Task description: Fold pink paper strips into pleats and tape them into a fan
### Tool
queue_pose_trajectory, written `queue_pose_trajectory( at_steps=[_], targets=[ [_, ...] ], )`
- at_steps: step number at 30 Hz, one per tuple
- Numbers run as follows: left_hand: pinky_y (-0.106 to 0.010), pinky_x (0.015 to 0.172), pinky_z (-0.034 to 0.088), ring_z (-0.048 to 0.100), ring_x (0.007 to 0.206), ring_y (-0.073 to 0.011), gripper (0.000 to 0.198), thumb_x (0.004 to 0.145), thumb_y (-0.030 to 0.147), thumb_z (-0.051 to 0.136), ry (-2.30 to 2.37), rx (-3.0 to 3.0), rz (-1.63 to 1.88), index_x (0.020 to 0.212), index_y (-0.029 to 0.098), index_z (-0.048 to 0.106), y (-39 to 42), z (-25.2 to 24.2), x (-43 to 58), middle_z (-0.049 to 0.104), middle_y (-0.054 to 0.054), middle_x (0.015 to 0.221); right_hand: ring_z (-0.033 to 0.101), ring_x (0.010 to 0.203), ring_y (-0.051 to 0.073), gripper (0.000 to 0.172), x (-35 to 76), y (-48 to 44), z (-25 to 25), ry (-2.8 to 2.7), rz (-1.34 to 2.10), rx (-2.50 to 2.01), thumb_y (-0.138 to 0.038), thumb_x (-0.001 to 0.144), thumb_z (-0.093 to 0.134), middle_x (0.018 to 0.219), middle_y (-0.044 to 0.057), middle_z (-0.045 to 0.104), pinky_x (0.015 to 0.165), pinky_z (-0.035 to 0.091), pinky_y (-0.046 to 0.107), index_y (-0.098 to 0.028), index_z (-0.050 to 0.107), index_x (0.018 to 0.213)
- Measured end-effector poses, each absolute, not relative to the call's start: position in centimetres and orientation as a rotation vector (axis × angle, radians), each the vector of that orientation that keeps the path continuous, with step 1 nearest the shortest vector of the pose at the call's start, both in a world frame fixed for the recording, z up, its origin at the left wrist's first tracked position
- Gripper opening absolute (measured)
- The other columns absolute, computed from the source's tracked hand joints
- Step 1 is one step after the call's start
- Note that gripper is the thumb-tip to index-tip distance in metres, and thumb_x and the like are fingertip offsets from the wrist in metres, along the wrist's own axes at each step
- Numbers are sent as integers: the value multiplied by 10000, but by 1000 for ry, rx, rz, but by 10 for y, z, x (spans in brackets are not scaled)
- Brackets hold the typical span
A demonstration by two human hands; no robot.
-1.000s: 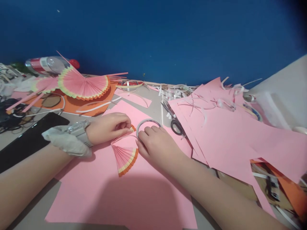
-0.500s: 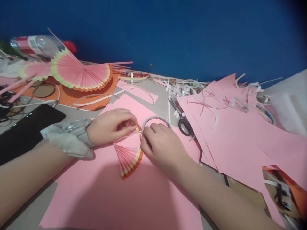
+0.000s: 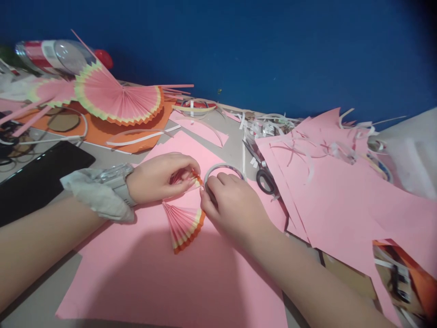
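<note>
The left hand (image 3: 160,178), curled narrow, pinches the far part of the small pleated fan (image 3: 184,226) on the pink paper (image 3: 164,287), near middle. To its right, the right hand (image 3: 237,207) closes round the tape roll (image 3: 223,166); its fingertips' contact with the fan is unclear.

Legible text: none. Only label (image 3: 37,55) made out: red and white, wrapped round a clear plastic bottle (image 3: 68,55) lying on its side, back left. White panel (image 3: 50,55) beside the red; any print there too small and blurred to read.
</note>
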State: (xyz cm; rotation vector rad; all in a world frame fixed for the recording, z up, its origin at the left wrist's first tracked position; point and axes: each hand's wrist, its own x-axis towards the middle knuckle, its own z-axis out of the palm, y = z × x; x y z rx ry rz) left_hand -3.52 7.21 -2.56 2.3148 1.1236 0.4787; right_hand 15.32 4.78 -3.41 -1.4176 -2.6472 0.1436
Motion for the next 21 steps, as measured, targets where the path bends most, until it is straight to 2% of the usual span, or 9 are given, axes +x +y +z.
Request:
queue_pose_trajectory(
  at_steps=[4, 7, 10, 16, 21],
  targets=[
    [-215, 619, 375, 477, 632, -116, 132, 794, 136, 518, 1123, 2325, 463, 910, 159, 575, 73, -25, -35, 511, 34, 662, 519, 703, 207, 157, 154, 47, -34, -2628, 150, -1399, -243, 866, 420, 797, 65, 579, 593, 325, 320, -164, 554, 850],
    [-228, 634, 379, 481, 643, -125, 125, 794, 154, 512, 1123, 2335, 449, 905, 168, 566, 73, -24, -35, 513, 27, 670, 517, 837, 219, 160, 155, 48, -33, -2609, 206, -1326, -253, 871, 436, 938, 87, 557, 715, 374, 333, -156, 534, 951],
    [-238, 644, 380, 489, 657, -134, 120, 793, 159, 501, 1119, 2339, 433, 895, 181, 560, 73, -24, -35, 517, 22, 676, 485, 923, 230, 158, 157, 49, -34, -2629, 307, -1189, -253, 887, 434, 968, 89, 533, 808, 369, 363, -170, 539, 970],
    [-239, 650, 370, 495, 687, -140, 129, 770, 155, 511, 1069, 2341, 381, 883, 171, 572, 74, -21, -37, 535, 12, 710, 455, 947, 220, 190, 156, 50, -37, -2588, 405, -1151, -227, 929, 386, 981, 96, 523, 836, 361, 368, -157, 562, 941],
    [-210, 602, 364, 480, 652, -120, 127, 817, 177, 493, 1021, 2326, 314, 903, 171, 586, 79, -17, -41, 543, 16, 717, 454, 942, 205, 162, 157, 51, -37, -2568, 440, -1156, -210, 924, 413, 972, 80, 524, 848, 355, 358, -154, 563, 901]
  ],
)
